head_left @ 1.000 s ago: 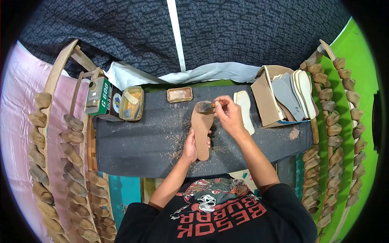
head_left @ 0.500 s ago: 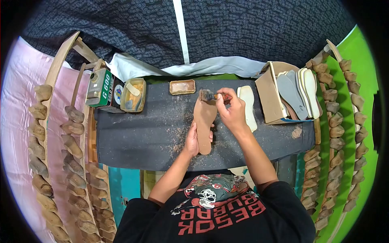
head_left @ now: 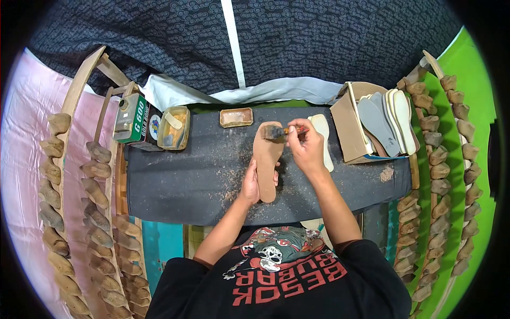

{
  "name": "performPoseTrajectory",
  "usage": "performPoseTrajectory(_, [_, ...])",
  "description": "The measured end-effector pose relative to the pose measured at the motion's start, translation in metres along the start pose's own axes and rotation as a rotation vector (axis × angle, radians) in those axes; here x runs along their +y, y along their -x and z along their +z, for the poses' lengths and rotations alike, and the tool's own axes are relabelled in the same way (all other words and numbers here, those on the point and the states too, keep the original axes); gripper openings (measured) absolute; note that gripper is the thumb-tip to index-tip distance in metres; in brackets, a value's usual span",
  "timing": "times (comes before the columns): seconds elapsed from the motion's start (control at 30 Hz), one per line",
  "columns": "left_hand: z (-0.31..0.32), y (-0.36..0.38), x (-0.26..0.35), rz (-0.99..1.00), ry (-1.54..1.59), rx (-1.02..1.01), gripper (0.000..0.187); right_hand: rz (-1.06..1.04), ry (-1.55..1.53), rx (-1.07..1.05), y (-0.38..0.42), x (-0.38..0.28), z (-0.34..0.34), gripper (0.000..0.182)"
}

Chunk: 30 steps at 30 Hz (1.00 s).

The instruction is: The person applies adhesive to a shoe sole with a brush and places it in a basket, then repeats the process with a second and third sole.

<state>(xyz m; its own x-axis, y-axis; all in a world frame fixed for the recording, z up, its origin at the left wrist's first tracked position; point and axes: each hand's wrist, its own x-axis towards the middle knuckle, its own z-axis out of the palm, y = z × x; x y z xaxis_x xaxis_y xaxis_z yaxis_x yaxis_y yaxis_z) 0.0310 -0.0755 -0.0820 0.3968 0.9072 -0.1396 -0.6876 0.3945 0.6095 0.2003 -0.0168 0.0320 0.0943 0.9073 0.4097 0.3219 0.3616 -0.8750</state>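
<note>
A brown insole-shaped piece [head_left: 268, 165] stands lengthwise over the dark cloth of the table [head_left: 175, 186]. My left hand [head_left: 252, 182] is closed round its lower half, thumb on the left edge and fingertips showing at the right edge. My right hand [head_left: 308, 146] grips a brush [head_left: 275, 132] by its reddish handle, and the dark bristles touch the upper part of the brown piece. Just right of my right hand lies a pale insole [head_left: 322, 139], partly hidden by the hand.
A small tray [head_left: 236, 117] sits at the back edge. At left are a G 600 can [head_left: 130, 119] and a yellowish tub [head_left: 173, 128]. A cardboard box [head_left: 350, 127] of insoles is at right. Racks of shoe lasts [head_left: 95, 170] flank both sides; shavings dot the cloth.
The brush and my right hand have moved slightly down and right on the brown piece, so its rounded top shows now. My left hand keeps its hold. The view has shifted slightly.
</note>
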Motion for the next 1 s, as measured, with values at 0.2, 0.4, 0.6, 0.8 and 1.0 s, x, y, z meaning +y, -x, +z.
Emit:
performPoseTrajectory(0.2, [0.005,0.0,0.005,0.0,-0.017,0.033,0.057,-0.032,0.169,0.111,-0.012,0.007,-0.03,0.008])
performPoseTrajectory(0.4, [0.018,-0.003,-0.003,0.007,-0.005,0.029,0.056,0.015,-0.07,-0.03,0.001,0.001,-0.002,0.009])
performPoseTrajectory(0.6, [0.008,0.002,0.004,0.028,-0.002,0.027,0.056,-0.01,0.075,0.048,-0.009,0.001,-0.013,0.007])
performPoseTrajectory(0.8, [0.008,0.008,0.004,0.014,-0.007,0.034,0.057,-0.052,0.104,0.063,-0.015,-0.008,-0.009,0.007])
performPoseTrajectory(1.0, [0.009,0.009,0.005,0.043,-0.038,0.035,0.056,0.035,0.054,0.007,-0.014,-0.003,0.004,0.007])
